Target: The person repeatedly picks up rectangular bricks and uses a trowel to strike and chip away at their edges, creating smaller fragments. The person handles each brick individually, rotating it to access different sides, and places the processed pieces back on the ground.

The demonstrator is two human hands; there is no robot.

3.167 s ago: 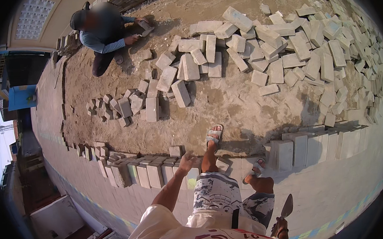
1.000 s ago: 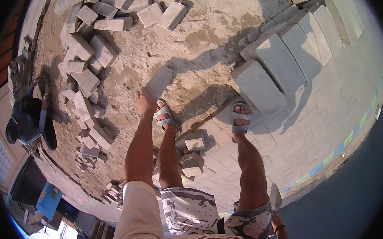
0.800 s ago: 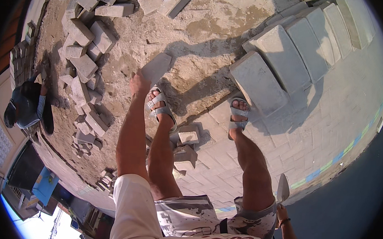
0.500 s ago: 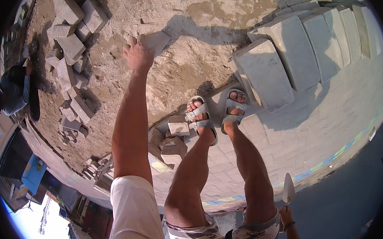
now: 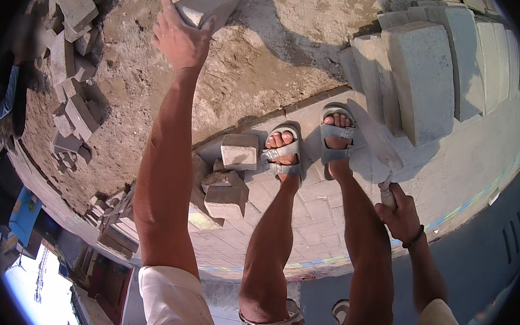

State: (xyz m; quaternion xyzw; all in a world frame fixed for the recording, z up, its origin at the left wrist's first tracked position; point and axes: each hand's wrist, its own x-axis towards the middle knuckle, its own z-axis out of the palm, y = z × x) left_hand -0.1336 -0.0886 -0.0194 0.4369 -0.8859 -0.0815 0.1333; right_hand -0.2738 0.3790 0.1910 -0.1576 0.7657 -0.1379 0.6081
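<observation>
My left hand point(image 5: 182, 47) is stretched forward at the top of the view, fingers gripping a grey concrete paver point(image 5: 207, 5) over the sandy ground point(image 5: 265, 55). My right hand point(image 5: 399, 212) is lower on the right, closed round the handle of a trowel point(image 5: 379, 148), its blade pointing up and away past my right sandal. My feet stand on laid pavers point(image 5: 311, 213) along the edge of the sand. A few loose blocks point(image 5: 238, 152) lie beside my left sandal.
A row of upright pavers point(image 5: 416, 81) stands right of my feet. Loose pavers point(image 5: 81, 117) are heaped across the sand at left. A person in a blue sleeve point(image 5: 6, 97) crouches at the far left edge. A wall with slotted openings point(image 5: 517, 224) is at lower right.
My left hand has reached farther forward with the paver. My right hand and trowel have risen into fuller view. My left foot has stepped back from the sand onto the pavers.
</observation>
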